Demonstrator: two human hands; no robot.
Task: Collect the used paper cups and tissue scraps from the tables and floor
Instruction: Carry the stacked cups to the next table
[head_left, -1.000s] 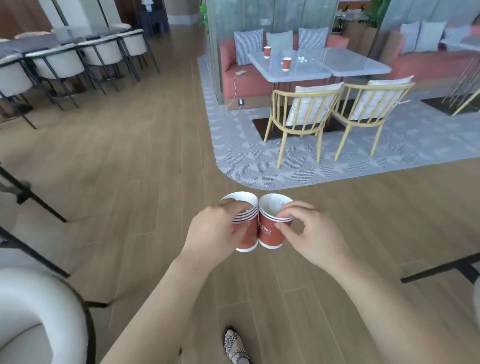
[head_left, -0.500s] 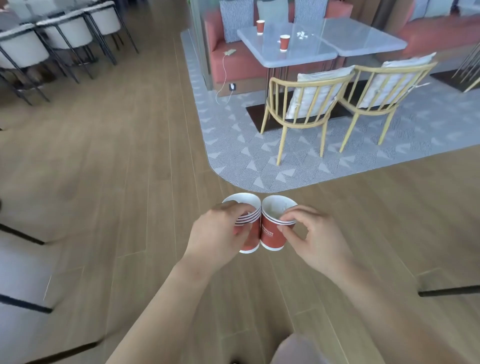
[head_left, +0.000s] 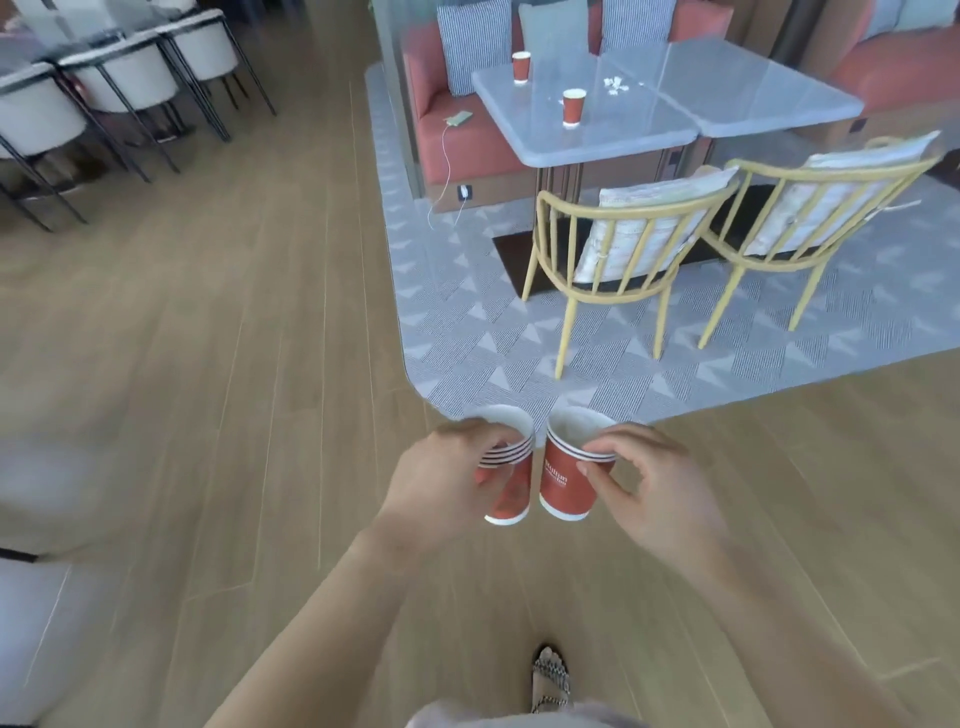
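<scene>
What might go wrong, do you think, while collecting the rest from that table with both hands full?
The right hand only pinches its cup near the rim, so it may slip. The left hand grips a nested stack, leaving neither free for the table cups and tissue scraps behind the yellow chair.

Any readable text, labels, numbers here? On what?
Cup in right hand: two lines of white print up its side, too blurred to read.
Stack in left hand: no print legible.
Near table cup, far table cup: too small to tell.
Nothing else carries text.
</scene>
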